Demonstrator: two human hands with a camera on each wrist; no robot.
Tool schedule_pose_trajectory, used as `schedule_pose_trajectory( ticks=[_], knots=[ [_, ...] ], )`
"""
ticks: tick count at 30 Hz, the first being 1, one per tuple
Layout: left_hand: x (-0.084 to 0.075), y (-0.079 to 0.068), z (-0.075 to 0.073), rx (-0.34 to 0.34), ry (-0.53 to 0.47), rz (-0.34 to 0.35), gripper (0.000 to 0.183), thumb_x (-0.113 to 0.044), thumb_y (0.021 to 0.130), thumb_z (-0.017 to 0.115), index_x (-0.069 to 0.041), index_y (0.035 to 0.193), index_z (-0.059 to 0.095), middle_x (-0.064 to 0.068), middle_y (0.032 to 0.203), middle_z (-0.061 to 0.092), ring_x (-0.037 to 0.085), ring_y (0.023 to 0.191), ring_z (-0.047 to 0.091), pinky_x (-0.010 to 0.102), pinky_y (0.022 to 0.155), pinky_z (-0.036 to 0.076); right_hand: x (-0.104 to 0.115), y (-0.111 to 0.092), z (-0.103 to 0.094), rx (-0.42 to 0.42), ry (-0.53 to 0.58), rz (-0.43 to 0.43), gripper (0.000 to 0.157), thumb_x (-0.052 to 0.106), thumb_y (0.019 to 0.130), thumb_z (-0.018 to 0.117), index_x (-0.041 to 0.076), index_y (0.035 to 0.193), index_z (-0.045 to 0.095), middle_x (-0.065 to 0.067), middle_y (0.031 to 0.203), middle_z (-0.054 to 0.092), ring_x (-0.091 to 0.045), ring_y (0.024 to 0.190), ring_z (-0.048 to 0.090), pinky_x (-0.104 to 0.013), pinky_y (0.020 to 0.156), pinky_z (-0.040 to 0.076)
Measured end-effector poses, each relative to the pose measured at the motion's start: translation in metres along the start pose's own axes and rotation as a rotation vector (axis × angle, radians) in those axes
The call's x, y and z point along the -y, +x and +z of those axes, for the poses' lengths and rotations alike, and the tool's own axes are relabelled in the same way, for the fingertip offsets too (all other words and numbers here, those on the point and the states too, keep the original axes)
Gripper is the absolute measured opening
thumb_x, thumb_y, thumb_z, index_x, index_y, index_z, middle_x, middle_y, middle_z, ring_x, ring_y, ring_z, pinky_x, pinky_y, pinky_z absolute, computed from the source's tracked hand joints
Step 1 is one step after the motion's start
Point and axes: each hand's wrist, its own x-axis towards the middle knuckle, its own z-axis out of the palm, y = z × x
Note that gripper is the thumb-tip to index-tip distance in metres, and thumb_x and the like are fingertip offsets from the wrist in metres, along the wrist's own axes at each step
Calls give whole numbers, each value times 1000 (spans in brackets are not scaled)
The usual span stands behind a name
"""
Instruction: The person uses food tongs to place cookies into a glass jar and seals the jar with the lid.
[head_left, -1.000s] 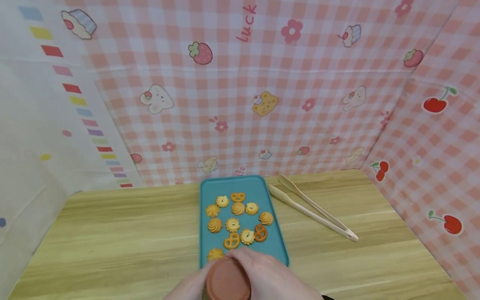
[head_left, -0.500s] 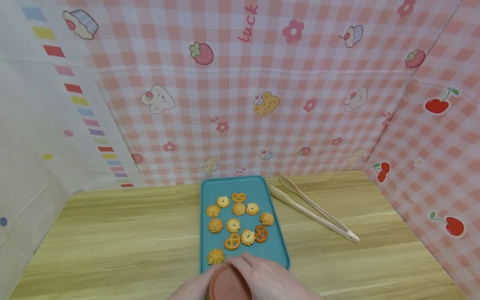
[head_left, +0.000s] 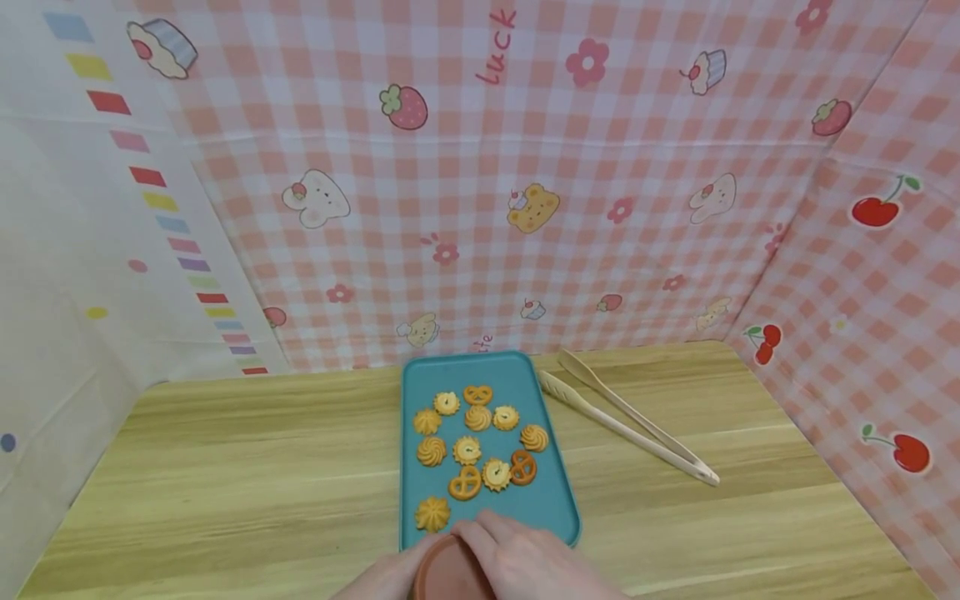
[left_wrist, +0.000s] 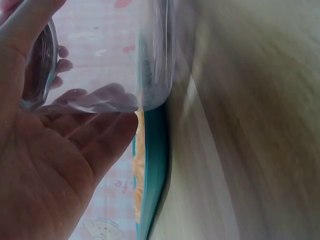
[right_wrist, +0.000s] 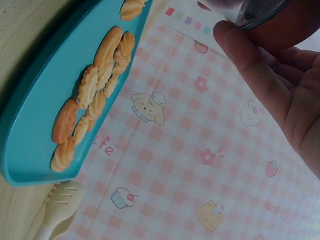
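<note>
At the bottom of the head view, a brown round lid (head_left: 453, 572) sits between my hands. It tops a clear jar (left_wrist: 107, 65), whose transparent wall fills the upper part of the left wrist view. My left hand (head_left: 381, 577) holds the jar, its thumb on one side and its fingers along the other. My right hand (head_left: 534, 565) grips the lid, fingers and thumb around its edge. Just beyond the hands lies a teal tray (head_left: 517, 510) with several cookies, among them a star-shaped cookie (head_left: 432, 514) and a pretzel (head_left: 465, 482).
Wooden-looking tongs (head_left: 633, 429) lie to the right of the tray, arms spread apart. A wood-grain table (head_left: 247, 492) carries everything. Checked pink cloth (head_left: 480, 167) stands behind it and on the right; white cloth (head_left: 67, 250) is at the left.
Both hands and the lid have shifted slightly down the head view, showing more of the star-shaped cookie. The right hand's fingers have moved a little around the lid. Tray and tongs stay put.
</note>
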Motion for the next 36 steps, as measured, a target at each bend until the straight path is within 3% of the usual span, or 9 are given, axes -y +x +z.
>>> schedule_pose_trajectory(
  ticks=[5, 14, 22, 26, 33, 36],
  knots=[
    [4, 0, -4, 44, -69, 12, 60, -23, 90, 66, -18, 145, 40, -3, 126, 60, 11, 110, 58, 29, 88, 47, 4, 0, 5, -42, -60, -32, 61, 59, 91, 51, 8, 125, 56, 6, 101, 53, -3, 86, 51, -15, 67, 46],
    [8, 0, -9, 119, -86, -31, 57, -24, 93, 62, -17, 145, 39, -6, 123, 61, 8, 109, 57, 25, 87, 46, 6, 0, 7, -1, -25, -67, 57, 53, 98, 43, 9, 131, 57, 6, 104, 51, 0, 84, 48, -9, 62, 41],
    [11, 0, -8, 126, -94, 16, 52, -21, 94, 62, -18, 142, 42, -6, 124, 61, 8, 109, 57, 26, 89, 46, 5, 3, 8, -7, -38, -85, 54, 53, 98, 43, 9, 128, 58, 6, 108, 54, -3, 93, 51, -11, 68, 44],
    [12, 0, -9, 109, -44, 50, 48, -22, 94, 62, -20, 139, 46, -7, 123, 61, 8, 108, 58, 26, 89, 47, 3, 4, 9, -28, -62, -133, 52, 50, 99, 44, 8, 125, 60, 5, 109, 55, -5, 95, 52, -13, 73, 45],
    [15, 0, -10, 115, -74, 37, 47, -22, 94, 62, -18, 139, 48, -7, 123, 61, 8, 109, 58, 26, 89, 46, -3, 7, 10, -49, -93, -228, 48, 45, 97, 50, 5, 123, 62, 2, 108, 57, -7, 91, 53, -14, 75, 45],
    [15, 0, -10, 101, -32, 46, 47, -25, 94, 62, -20, 139, 49, -7, 123, 61, 8, 109, 58, 26, 89, 46, -4, 8, 9, -45, -108, -252, 47, 43, 97, 51, 5, 123, 62, 2, 108, 56, -7, 90, 52, -13, 75, 45]
  ],
)
